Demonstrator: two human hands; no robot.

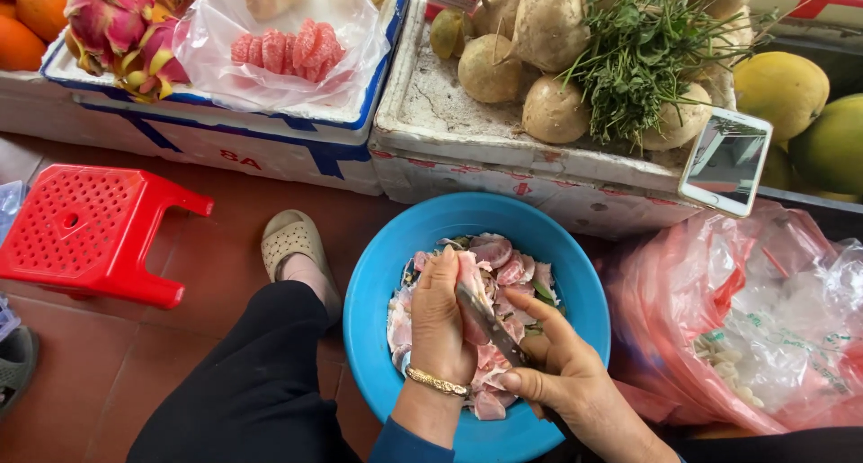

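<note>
Pink pomelo segment [469,279] gripped in left hand [439,324] fingers, right hand [566,378] w/ knife [490,324], round blue basin [378,274]

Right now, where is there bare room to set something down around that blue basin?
Free: the brown tiled floor between the red stool and the blue basin, though a sandalled foot takes part of it. Crowded: the foam boxes carry fruit, the basin holds peels under both hands, and pink bags fill the right.
</note>
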